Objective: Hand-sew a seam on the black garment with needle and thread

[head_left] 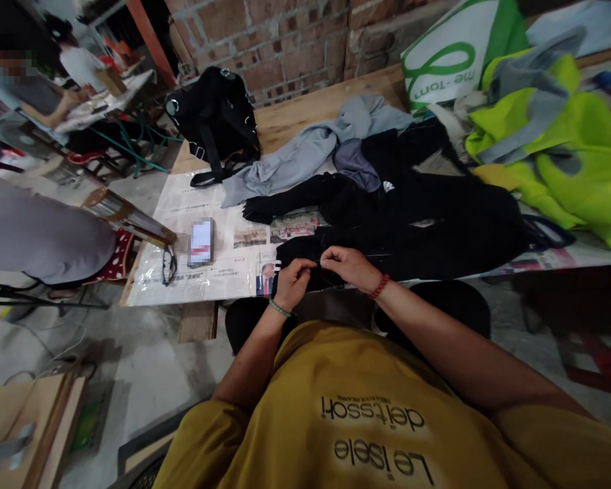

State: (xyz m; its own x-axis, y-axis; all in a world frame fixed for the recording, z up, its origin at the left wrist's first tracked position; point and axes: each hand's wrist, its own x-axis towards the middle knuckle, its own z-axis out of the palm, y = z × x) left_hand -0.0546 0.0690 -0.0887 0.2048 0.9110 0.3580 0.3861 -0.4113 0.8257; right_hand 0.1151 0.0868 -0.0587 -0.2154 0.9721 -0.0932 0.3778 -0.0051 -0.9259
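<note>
Black trousers-like clothing (412,234) lies spread along the near edge of the table, its left end under my hands. My left hand (292,284), with a green bead bracelet at the wrist, is pinched closed above the black cloth. Close beside it, my right hand (354,269), wearing a red bead bracelet, also pinches with thumb and forefinger. The fingertips of both hands almost meet. A thin, thread-like line shows between them, too fine to name surely. What sits inside each pinch is hidden. A small white item lies by the left hand's fingers.
Newspaper under clear film covers the table (218,285). On it are a phone (200,242), glasses (170,265), a black backpack (218,119), a grey garment (285,163), yellow-green clothing (560,149) and a green-white bag (453,61). People sit at left.
</note>
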